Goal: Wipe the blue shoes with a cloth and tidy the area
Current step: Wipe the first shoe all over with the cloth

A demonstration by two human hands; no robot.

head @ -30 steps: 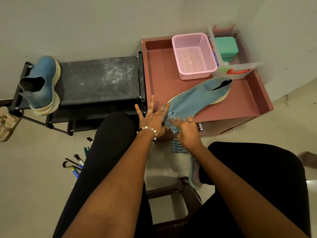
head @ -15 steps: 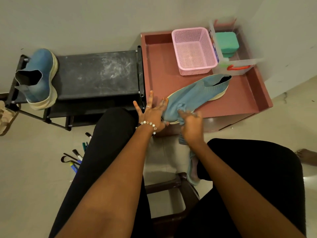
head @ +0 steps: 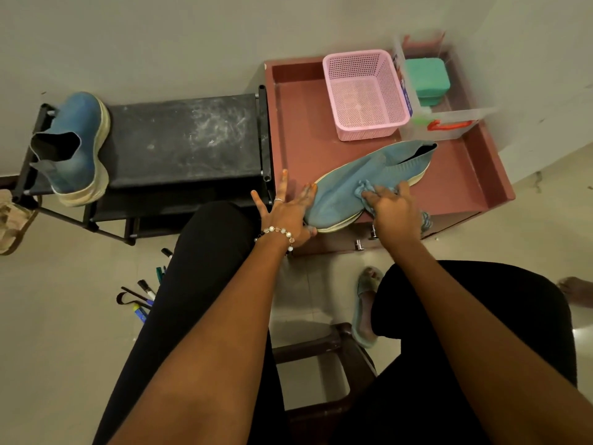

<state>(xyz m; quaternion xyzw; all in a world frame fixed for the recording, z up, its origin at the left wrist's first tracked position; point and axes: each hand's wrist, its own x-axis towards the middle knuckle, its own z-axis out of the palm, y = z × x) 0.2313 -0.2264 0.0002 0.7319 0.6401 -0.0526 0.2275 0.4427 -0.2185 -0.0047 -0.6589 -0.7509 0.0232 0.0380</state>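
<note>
One blue shoe [head: 362,181] lies on its side on the reddish cabinet top [head: 305,123], toe toward me. My left hand [head: 285,210] presses against the toe end with straight, spread fingers. My right hand [head: 393,210] grips a bunched blue cloth [head: 369,191] and holds it on the shoe's upper; a bit of cloth shows past the hand at the right. The second blue shoe [head: 75,146] stands on the left end of the black shoe rack [head: 186,139].
A pink basket [head: 365,94] and a clear box [head: 449,120] with a green case [head: 426,78] stand at the cabinet's back. Pens [head: 144,290] lie on the floor by my left leg. A sandal [head: 9,220] is far left. A brown stool [head: 321,364] sits below me.
My right hand slid the cloth up the shoe from the toe toward its middle. My left hand stayed at the toe. The camera view shifted slightly.
</note>
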